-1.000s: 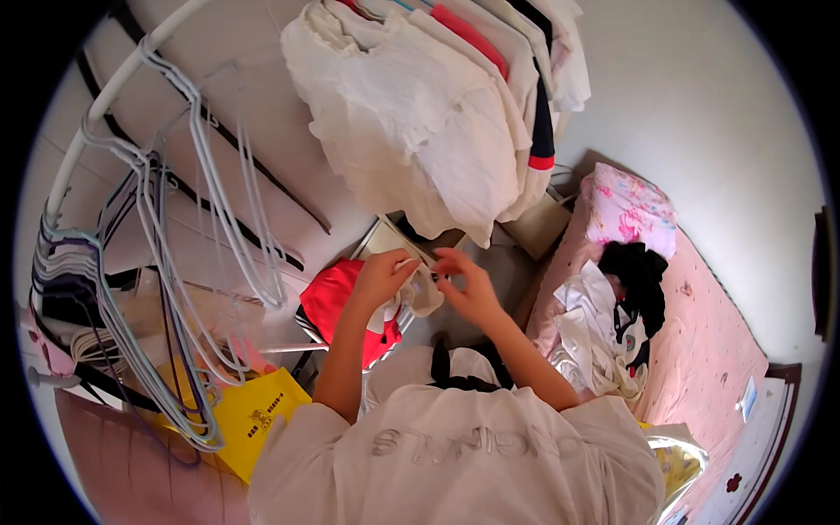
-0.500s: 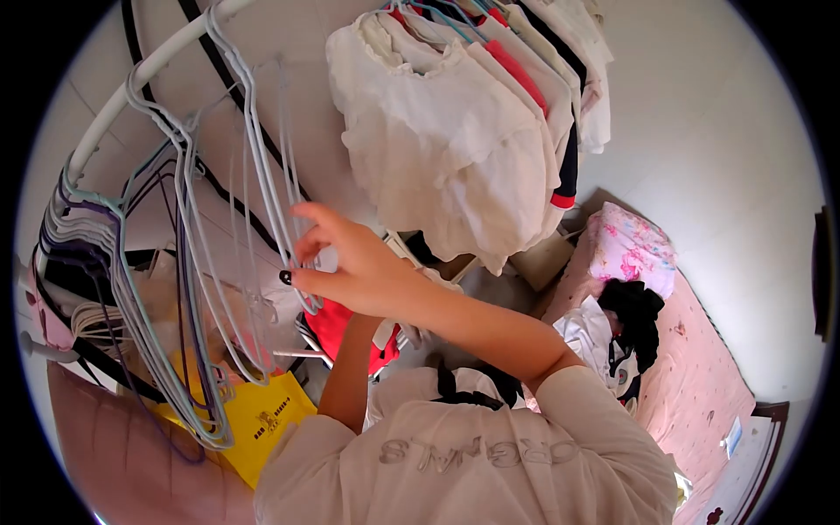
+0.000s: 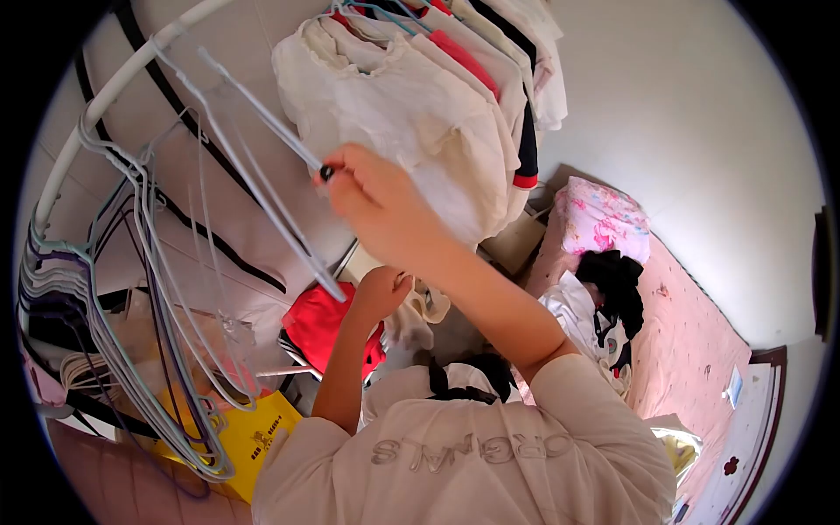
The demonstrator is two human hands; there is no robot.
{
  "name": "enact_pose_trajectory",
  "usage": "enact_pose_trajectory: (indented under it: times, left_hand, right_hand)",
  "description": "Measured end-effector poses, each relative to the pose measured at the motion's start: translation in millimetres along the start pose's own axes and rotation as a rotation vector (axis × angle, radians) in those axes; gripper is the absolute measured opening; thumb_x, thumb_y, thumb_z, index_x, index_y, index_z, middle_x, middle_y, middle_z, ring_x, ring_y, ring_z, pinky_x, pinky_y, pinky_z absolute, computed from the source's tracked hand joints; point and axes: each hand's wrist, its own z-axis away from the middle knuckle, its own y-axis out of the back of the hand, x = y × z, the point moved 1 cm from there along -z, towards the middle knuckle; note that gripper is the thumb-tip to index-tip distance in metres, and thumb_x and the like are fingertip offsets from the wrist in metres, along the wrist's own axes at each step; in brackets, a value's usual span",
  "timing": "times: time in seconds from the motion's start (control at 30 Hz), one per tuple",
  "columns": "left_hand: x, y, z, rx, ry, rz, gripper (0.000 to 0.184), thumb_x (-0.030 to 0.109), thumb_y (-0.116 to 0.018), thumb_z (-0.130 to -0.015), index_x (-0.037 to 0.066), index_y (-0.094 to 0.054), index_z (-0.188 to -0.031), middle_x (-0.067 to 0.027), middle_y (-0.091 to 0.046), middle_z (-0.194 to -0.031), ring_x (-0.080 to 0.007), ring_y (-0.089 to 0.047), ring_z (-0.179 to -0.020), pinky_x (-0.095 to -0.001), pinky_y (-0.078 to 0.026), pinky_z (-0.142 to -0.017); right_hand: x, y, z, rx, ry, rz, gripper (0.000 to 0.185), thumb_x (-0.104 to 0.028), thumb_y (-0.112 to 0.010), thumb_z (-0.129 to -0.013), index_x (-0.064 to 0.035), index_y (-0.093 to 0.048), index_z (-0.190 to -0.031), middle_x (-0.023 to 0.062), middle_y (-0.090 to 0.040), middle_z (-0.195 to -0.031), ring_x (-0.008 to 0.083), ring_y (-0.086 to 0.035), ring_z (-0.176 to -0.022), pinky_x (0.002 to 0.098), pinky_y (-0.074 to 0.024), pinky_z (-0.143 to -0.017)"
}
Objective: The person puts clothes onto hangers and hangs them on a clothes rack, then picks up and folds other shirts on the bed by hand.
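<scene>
My right hand [image 3: 376, 197] is closed around one shoulder of a white clothes hanger [image 3: 271, 122]. The hook of that hanger is off the white rail [image 3: 109, 92]. Lower down, my left hand [image 3: 381, 293] has its fingers curled at a cream garment [image 3: 420, 319], which hangs beneath and beside it; the grip itself is partly hidden. Beside the held hanger, another white hanger [image 3: 229, 144] hangs from the rail. Several more white, purple and clear hangers [image 3: 96, 306] crowd the rail's left end.
White, red and black tops [image 3: 394, 114] hang at the upper middle. A red item [image 3: 324, 328] lies behind my left forearm, with a yellow bag [image 3: 267, 437] at lower left. On the pink bed [image 3: 682, 350] at right are black and white clothes [image 3: 604, 302] and a floral pillow [image 3: 604, 219].
My right hand has moved up and right, drawing a white hanger off the rail. My left hand, hidden behind the right forearm before, now shows. The view has shifted slightly.
</scene>
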Motion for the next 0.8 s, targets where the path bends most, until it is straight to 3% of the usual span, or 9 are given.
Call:
enact_pose_trajectory:
  times: [0.07, 0.23, 0.3, 0.5, 0.67, 0.7, 0.8]
  left_hand:
    - [3, 0, 0, -0.052, 0.06, -0.059, 0.017, 0.019, -0.053, -0.075, 0.003, -0.053, -0.079, -0.0156, -0.055, -0.066, -0.0326, -0.055, -0.064, -0.0392, -0.041, -0.056]
    - [4, 3, 0, -0.003, 0.174, -0.257, 0.02, 0.024, -0.055, -0.074, 0.005, -0.052, -0.072, -0.0141, -0.056, -0.066, -0.0322, -0.055, -0.063, -0.0398, -0.042, -0.054]
    - [5, 10, -3, 0.039, 0.172, -0.298, 0.018, 0.023, -0.056, -0.073, 0.005, -0.053, -0.072, -0.0136, -0.056, -0.066, -0.0321, -0.055, -0.063, -0.0393, -0.042, -0.055]
    - [-2, 27, -5, 0.063, 0.114, -0.332, 0.018, 0.019, -0.059, -0.07, 0.005, -0.056, -0.08, -0.0152, -0.058, -0.072, -0.0334, -0.055, -0.068, -0.0394, -0.044, -0.062]
    - [-41, 29, 0, 0.046, 0.086, -0.374, 0.018, 0.013, -0.056, -0.069, 0.002, -0.054, -0.083, -0.0181, -0.056, -0.079, -0.0344, -0.053, -0.076, -0.0404, -0.043, -0.068]
    - [-45, 30, 1, 0.063, 0.082, -0.391, 0.018, 0.012, -0.055, -0.069, 0.001, -0.054, -0.083, -0.0178, -0.056, -0.08, -0.0342, -0.053, -0.077, -0.0403, -0.043, -0.068]
    - [-55, 32, 4, 0.214, 0.054, -0.439, 0.019, 0.005, -0.051, -0.07, 0.002, -0.058, -0.088, -0.0157, -0.057, -0.082, -0.0331, -0.053, -0.079, -0.0397, -0.042, -0.071]
  right_hand:
    - [6, 7, -9, 0.125, 0.083, -0.051, 0.016, -0.015, -0.046, -0.081, -0.0013, -0.051, -0.087, 0.0124, -0.054, -0.064, 0.0236, -0.054, -0.061, 0.0324, -0.0412, -0.056]
    - [-6, 64, 4, 0.15, 0.034, -0.112, 0.017, -0.013, -0.051, -0.079, -0.0006, -0.054, -0.089, -0.0007, -0.048, -0.055, 0.0041, -0.045, -0.051, 0.0213, -0.0338, -0.046]
    - [-6, 94, 27, 0.221, 0.115, -0.138, 0.017, -0.011, -0.054, -0.077, 0.0003, -0.055, -0.089, -0.0032, -0.049, -0.058, 0.0026, -0.041, -0.052, 0.0187, -0.0298, -0.045]
    - [38, 172, 129, 0.326, -0.012, -0.147, 0.025, -0.02, -0.055, -0.08, 0.0046, -0.056, -0.087, -0.0059, -0.037, -0.056, 0.003, -0.029, -0.049, 0.0191, -0.0191, -0.045]
    - [74, 204, 220, 0.314, -0.216, -0.073, 0.035, -0.03, -0.058, -0.076, 0.005, -0.053, -0.077, -0.0022, -0.04, -0.053, 0.0034, -0.03, -0.043, 0.0202, -0.0191, -0.04]
    - [80, 212, 243, 0.306, -0.26, -0.134, 0.026, -0.017, -0.059, -0.073, 0.0076, -0.057, -0.081, 0.0005, -0.049, -0.059, 0.0049, -0.038, -0.051, 0.0189, -0.0256, -0.046]
    - [81, 216, 280, 0.288, -0.386, -0.082, 0.023, -0.007, -0.055, -0.07, 0.0077, -0.059, -0.087, 0.009, -0.062, -0.076, 0.0085, -0.052, -0.064, 0.0185, -0.0374, -0.057]
